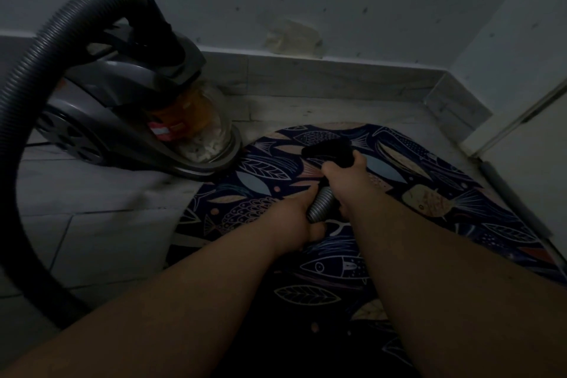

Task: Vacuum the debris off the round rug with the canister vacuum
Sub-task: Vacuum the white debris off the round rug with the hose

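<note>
Rug [460, 202], round and fish-patterned, lay on the tile floor, with the black nozzle [329, 149] near its far edge. Right hand [345, 176] wrapped the nozzle; left hand [294, 221] gripped the ribbed hose [320, 204] just behind. Canister vacuum [122, 120] stood at the rug's far-left edge. Sweeping step, likely; the next move calls for a steady pull toward the near edge. Debris was unclear in the dim light.

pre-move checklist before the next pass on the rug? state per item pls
1. Grip of left hand on ribbed hose: ok.
2. Grip of right hand on black nozzle: ok.
3. Nozzle over the rug: ok; touching it: cannot tell.
4. Remaining debris on rug: cannot tell, too dark.
5. Visible hose loop from canister vacuum unkinked: ok.
6. Motor running: cannot tell.
</note>
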{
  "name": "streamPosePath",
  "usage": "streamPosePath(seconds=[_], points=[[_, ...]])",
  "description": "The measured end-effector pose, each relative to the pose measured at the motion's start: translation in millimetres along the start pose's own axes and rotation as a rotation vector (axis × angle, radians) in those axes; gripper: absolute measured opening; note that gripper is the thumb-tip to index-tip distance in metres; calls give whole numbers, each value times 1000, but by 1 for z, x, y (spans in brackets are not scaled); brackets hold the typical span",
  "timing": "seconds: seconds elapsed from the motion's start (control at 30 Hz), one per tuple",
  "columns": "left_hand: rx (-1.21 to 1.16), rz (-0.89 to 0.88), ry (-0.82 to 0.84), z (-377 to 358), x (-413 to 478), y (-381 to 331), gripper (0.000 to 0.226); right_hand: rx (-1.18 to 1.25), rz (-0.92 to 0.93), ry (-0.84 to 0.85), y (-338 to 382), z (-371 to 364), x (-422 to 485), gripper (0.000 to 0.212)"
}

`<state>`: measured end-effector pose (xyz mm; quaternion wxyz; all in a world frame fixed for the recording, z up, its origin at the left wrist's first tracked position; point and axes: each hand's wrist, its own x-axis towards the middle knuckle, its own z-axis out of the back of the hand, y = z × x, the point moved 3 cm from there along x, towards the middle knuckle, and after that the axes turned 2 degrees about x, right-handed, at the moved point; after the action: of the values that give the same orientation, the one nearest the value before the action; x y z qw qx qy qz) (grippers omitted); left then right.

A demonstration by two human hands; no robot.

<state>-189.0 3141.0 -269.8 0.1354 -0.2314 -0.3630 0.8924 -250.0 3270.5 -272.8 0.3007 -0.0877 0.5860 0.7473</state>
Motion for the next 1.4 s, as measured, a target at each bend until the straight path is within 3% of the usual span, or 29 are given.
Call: streamPosePath(seconds=[0.2,0.47,0.67,1.13,1.4], points=[[-16,21,30,-1,-12,-1,84,36,16,4,-4,-1,-16,97],[87,12,-8,12,-40,9,82,47,-43,95,-8,-13,-35,82],[90,33,22,10,-48,19,85,33,-37,137,-16,-21,-38,82],[136,77,75,16,20,11,83,65,-36,84,0,-14,17,90],[157,32,86,3,66,-14,80,108,-52,12,6,19,50,84]])
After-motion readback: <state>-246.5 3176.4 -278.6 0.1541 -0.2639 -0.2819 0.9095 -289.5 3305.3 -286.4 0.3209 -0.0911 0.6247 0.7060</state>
